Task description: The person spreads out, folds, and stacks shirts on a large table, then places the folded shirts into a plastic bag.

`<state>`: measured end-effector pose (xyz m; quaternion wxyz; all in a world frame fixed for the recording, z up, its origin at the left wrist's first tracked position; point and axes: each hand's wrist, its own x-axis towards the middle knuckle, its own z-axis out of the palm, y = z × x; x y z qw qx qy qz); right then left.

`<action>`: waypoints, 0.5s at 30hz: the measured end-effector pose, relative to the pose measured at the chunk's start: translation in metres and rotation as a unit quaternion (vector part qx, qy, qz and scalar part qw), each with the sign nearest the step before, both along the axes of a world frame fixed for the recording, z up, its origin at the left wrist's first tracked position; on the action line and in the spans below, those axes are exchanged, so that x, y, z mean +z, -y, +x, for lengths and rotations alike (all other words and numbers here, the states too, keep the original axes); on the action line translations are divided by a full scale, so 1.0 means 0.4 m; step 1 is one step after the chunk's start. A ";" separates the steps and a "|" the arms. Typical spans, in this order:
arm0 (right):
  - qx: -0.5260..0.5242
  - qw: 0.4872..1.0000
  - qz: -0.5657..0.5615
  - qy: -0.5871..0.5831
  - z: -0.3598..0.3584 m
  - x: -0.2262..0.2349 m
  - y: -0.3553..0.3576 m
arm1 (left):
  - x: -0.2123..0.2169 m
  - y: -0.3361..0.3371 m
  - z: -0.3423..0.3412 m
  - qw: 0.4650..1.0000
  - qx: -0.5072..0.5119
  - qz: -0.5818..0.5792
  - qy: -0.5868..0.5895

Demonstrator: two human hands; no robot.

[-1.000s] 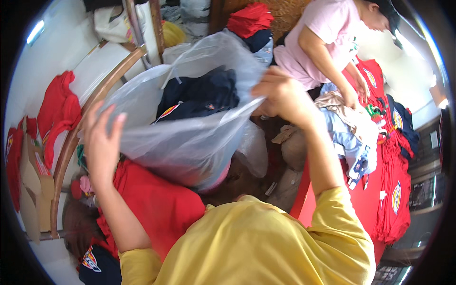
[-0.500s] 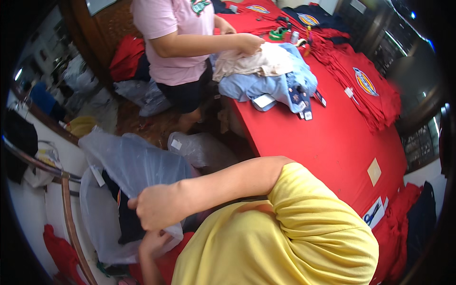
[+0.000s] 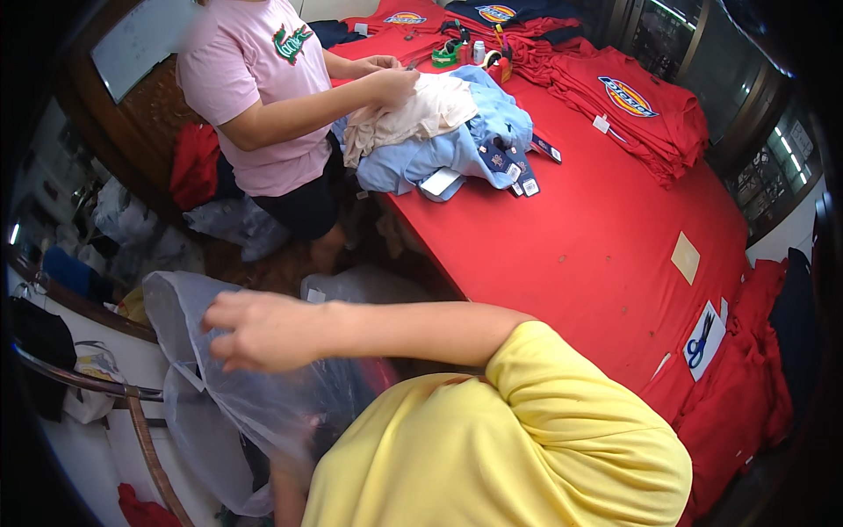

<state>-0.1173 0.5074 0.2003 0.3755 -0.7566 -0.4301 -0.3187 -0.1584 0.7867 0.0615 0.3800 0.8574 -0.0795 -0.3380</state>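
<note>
At the lower left, the right hand [image 3: 255,329], its arm crossing the body, pinches the top edge of a clear plastic bag [image 3: 246,413] with curled fingers. The left hand is hidden below, so its grip cannot be told. Further right, a red bench [image 3: 562,255] carries folded shirts [image 3: 439,132], which a co-worker's hand [image 3: 391,83] presses.

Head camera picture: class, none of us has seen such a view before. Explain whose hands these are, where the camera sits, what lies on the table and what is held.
There is no machine here. A person wears a fisheye camera on the head, looking down, so straight edges bend. The yellow sleeve is the wearer's own. Their right hand grips a clear bag; the left hand does not show. Beside the red table, a co-worker handles a beige cloth lying on blue garments. Red shirts and scissors lie there too.
</note>
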 end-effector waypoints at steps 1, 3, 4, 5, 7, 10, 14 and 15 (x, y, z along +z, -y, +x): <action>-0.025 1.000 -0.014 -0.014 -0.014 0.000 0.055 | 0.001 0.001 0.008 1.000 -0.003 0.002 -0.009; -0.073 0.993 -0.042 -0.077 -0.026 -0.074 0.185 | 0.004 -0.001 0.019 0.999 -0.007 0.012 -0.033; -0.133 0.982 -0.056 -0.124 -0.054 -0.108 0.260 | 0.010 -0.002 0.027 0.999 -0.010 0.017 -0.046; -0.192 0.964 -0.070 -0.170 -0.090 -0.149 0.337 | 0.020 -0.007 0.035 0.998 -0.010 0.022 -0.058; -0.317 0.919 -0.074 -0.222 -0.172 -0.247 0.474 | 0.053 -0.039 0.052 0.996 0.008 0.033 -0.080; -0.500 0.820 -0.060 -0.271 -0.359 -0.349 0.671 | 0.168 -0.081 0.125 0.996 0.085 0.015 0.001; -0.739 0.624 -0.096 -0.236 -0.605 -0.420 0.865 | 0.445 -0.056 0.258 0.904 0.127 -0.044 0.405; -0.777 0.579 -0.073 -0.235 -0.640 -0.434 0.883 | 0.502 -0.001 0.258 0.852 0.147 -0.110 0.491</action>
